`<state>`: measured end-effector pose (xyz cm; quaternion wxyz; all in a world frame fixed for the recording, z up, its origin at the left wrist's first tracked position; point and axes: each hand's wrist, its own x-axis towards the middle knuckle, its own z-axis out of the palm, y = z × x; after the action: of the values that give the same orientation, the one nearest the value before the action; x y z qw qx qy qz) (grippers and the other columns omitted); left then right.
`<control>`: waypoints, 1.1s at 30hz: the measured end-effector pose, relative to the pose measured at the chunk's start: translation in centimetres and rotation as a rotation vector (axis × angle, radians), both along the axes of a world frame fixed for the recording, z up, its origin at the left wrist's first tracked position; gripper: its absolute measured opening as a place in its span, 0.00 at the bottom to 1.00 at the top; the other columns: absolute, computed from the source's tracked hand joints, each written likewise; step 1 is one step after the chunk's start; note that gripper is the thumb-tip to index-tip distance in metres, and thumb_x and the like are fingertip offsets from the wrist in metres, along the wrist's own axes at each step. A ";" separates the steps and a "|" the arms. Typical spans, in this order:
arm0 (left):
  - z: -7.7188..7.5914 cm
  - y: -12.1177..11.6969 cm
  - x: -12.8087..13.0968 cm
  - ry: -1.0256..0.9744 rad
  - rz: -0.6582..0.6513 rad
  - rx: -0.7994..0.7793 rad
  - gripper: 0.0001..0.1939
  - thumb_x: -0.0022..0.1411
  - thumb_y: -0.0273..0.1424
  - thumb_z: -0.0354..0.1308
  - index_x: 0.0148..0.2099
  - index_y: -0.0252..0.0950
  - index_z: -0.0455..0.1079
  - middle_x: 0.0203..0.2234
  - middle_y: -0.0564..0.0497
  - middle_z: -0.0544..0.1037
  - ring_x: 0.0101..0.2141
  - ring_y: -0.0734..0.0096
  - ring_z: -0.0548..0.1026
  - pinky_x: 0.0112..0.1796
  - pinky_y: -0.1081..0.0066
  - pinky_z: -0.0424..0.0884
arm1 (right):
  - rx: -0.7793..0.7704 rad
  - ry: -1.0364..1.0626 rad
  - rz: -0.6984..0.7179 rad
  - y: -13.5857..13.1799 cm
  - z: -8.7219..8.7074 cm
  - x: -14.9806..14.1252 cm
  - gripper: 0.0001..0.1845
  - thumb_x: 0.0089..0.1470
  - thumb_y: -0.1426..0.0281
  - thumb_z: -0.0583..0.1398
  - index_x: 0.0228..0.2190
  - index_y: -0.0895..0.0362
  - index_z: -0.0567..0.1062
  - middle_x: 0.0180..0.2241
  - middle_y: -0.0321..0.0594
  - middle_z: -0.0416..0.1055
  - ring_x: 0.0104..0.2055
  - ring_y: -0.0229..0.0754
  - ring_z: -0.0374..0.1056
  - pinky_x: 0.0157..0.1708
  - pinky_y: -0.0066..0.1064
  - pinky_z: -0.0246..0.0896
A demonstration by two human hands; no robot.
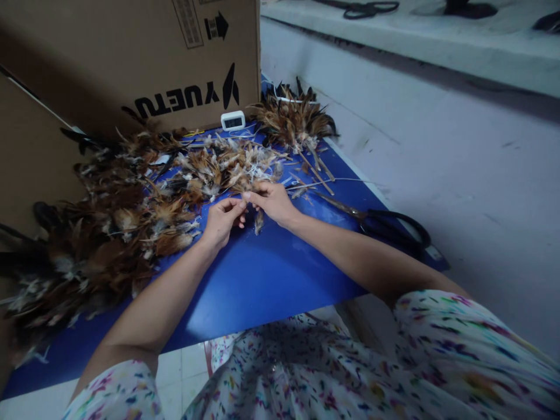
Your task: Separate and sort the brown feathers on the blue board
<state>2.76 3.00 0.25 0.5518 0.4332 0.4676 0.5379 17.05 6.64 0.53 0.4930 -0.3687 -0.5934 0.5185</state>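
My left hand (223, 220) and my right hand (275, 201) meet over the blue table, thumbs and fingers pinched tip to tip. Between the fingertips is what looks like a small brown feather, mostly hidden by the fingers. A greyish-brown feather tuft (259, 222) shows just below my right hand; whether it hangs from the fingers or lies on the table I cannot tell. Right behind the hands spreads a pile of loose brown and white feathers (210, 166). Larger brown feather bunches (126, 233) lie to the left of my left hand.
Black-handled scissors (371, 219) lie by the table's right edge. Thin sticks (317, 172) and a feather bundle (297, 119) are at the back right. A small white digital clock (233, 121) stands before a large cardboard box (131, 52). More scissors (365, 10) rest on the ledge.
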 end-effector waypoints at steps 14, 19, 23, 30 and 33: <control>0.3 0.8 -0.6 -0.155 0.213 0.036 0.13 0.47 0.34 0.69 0.29 0.34 0.69 0.20 0.56 0.71 0.16 0.85 0.65 0.16 0.81 0.60 | 0.435 -0.654 0.275 1.3 1.7 3.6 0.07 0.47 0.73 0.63 0.32 0.58 0.77 0.32 0.38 0.72 0.31 0.36 0.64 0.35 0.31 0.59; 0.4 0.9 -0.5 -0.160 0.202 0.028 0.12 0.49 0.32 0.69 0.27 0.33 0.69 0.20 0.56 0.71 0.16 0.84 0.65 0.15 0.80 0.60 | 0.620 -0.846 0.479 0.5 1.8 3.7 0.10 0.47 0.73 0.65 0.36 0.58 0.77 0.34 0.41 0.70 0.38 0.41 0.64 0.42 0.34 0.57; 0.4 1.0 -0.6 -0.154 0.193 0.020 0.12 0.48 0.33 0.69 0.28 0.33 0.69 0.20 0.55 0.71 0.16 0.84 0.65 0.15 0.80 0.60 | 0.646 -0.956 0.541 0.0 1.8 3.6 0.01 0.50 0.74 0.64 0.29 0.57 0.76 0.34 0.41 0.69 0.40 0.42 0.63 0.44 0.34 0.56; 0.2 1.0 -0.6 -0.126 0.168 0.025 0.14 0.46 0.35 0.70 0.28 0.33 0.69 0.20 0.56 0.72 0.16 0.84 0.65 0.16 0.80 0.61 | 0.581 -0.973 0.505 -0.8 2.3 3.0 0.05 0.52 0.78 0.59 0.26 0.59 0.71 0.31 0.42 0.68 0.37 0.42 0.61 0.41 0.33 0.55; 0.0 1.0 -0.6 -0.102 0.153 0.039 0.13 0.46 0.35 0.70 0.28 0.33 0.70 0.19 0.55 0.72 0.16 0.83 0.65 0.16 0.79 0.61 | 0.488 -0.806 0.397 -0.8 2.4 3.1 0.05 0.54 0.78 0.57 0.28 0.58 0.70 0.29 0.38 0.67 0.32 0.38 0.61 0.35 0.30 0.55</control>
<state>2.11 3.98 0.28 0.5237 0.3791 0.4600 0.6087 20.11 5.84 2.94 0.1887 -0.2936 -0.8987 0.2654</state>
